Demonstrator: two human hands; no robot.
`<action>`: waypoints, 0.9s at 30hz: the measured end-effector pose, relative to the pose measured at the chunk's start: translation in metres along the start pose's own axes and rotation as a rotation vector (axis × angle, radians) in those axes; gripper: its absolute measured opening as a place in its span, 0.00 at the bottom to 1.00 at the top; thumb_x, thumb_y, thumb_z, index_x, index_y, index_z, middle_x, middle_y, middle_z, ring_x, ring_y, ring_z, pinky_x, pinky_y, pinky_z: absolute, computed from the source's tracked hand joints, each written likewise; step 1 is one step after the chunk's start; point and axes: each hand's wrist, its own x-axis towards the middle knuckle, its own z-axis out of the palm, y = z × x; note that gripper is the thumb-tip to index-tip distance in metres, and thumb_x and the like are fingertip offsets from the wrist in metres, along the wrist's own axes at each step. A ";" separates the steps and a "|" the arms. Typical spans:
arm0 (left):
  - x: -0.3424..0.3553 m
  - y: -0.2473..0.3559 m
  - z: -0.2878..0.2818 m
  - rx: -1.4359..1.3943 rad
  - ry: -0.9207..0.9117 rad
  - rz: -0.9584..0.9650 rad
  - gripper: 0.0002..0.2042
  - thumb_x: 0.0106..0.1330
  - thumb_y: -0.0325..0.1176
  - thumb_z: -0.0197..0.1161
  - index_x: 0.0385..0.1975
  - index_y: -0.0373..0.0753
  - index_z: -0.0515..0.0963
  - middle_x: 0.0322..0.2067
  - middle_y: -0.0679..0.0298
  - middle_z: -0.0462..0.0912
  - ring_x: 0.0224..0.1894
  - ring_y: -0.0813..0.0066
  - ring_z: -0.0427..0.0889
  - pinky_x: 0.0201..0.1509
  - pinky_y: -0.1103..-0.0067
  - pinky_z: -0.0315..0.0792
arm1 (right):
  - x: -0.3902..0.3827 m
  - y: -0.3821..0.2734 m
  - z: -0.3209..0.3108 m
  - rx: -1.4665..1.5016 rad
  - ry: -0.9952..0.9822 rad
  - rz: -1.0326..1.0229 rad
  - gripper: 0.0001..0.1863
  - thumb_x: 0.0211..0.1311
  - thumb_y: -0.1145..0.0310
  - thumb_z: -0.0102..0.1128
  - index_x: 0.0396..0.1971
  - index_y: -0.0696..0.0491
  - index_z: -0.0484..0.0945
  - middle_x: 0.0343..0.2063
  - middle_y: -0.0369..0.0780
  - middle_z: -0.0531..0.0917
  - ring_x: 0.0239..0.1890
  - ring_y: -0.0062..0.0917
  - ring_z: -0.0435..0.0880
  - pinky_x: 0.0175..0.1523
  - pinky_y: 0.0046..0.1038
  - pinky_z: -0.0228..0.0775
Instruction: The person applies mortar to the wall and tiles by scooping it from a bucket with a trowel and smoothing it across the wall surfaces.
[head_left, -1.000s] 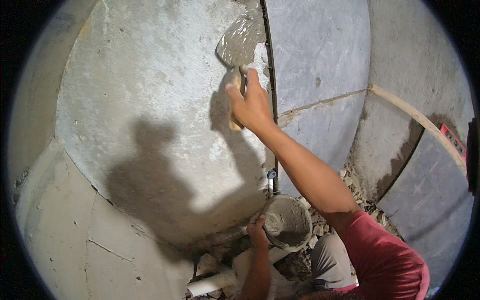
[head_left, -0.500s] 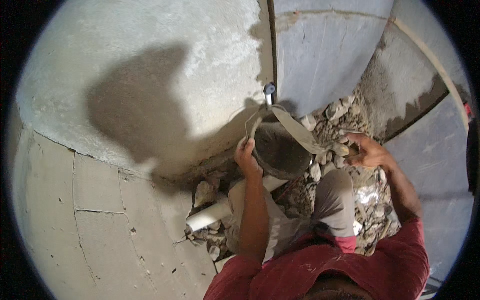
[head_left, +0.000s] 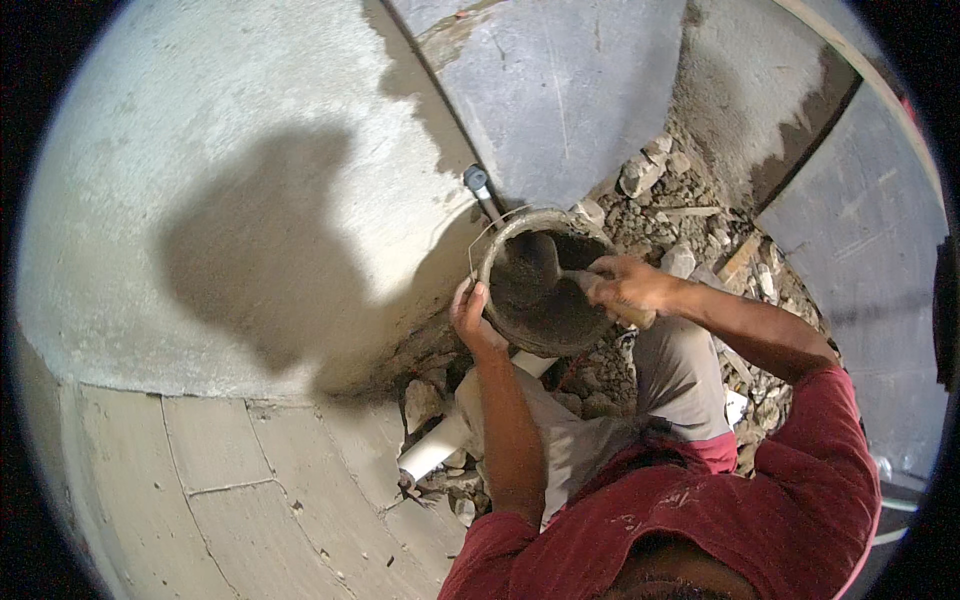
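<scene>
A round bucket (head_left: 492,325) with a grey-crusted rim and a thin wire handle stands in front of me, with dark wet mortar (head_left: 517,290) inside. My left hand (head_left: 474,312) is closed on the bucket's left rim, thumb on the near side. My right hand (head_left: 632,284) is closed around the wooden handle of a trowel (head_left: 638,315) at the bucket's right side. The trowel's blade reaches down into the bucket and is smeared with mortar, so its edge is hard to make out.
A capped upright pipe (head_left: 480,186) stands behind the bucket, against the wall joint. Rubble and stones (head_left: 645,175) cover the ground to the right. A white pipe (head_left: 435,447) lies by my left knee. Plastered wall (head_left: 120,220) and block wall (head_left: 235,440) rise at the left.
My right hand has brought the trowel leftward from outside the bucket, and its blade is now inside. My left hand stays on the rim. The whole view has turned slightly.
</scene>
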 end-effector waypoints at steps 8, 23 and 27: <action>0.006 -0.050 0.036 0.198 -0.106 -0.010 0.16 0.57 0.30 0.62 0.42 0.25 0.77 0.35 0.58 0.80 0.37 0.70 0.78 0.45 0.77 0.69 | -0.033 0.018 -0.081 -0.672 0.003 -0.064 0.28 0.61 0.57 0.59 0.58 0.56 0.67 0.51 0.48 0.76 0.50 0.34 0.78 0.53 0.38 0.72; -0.025 -0.265 0.117 0.344 -0.418 -0.357 0.22 0.59 0.32 0.67 0.50 0.26 0.73 0.42 0.57 0.80 0.47 0.69 0.77 0.54 0.75 0.68 | -0.143 0.279 -0.088 0.103 0.452 0.115 0.31 0.67 0.61 0.52 0.66 0.55 0.57 0.57 0.50 0.72 0.53 0.34 0.76 0.57 0.35 0.69; -0.016 -0.266 0.108 0.598 -0.598 -0.314 0.25 0.63 0.36 0.65 0.56 0.26 0.69 0.49 0.54 0.77 0.51 0.70 0.75 0.54 0.75 0.68 | -0.126 0.295 -0.057 0.757 0.641 0.128 0.27 0.70 0.67 0.41 0.66 0.58 0.55 0.49 0.47 0.77 0.44 0.29 0.79 0.47 0.28 0.73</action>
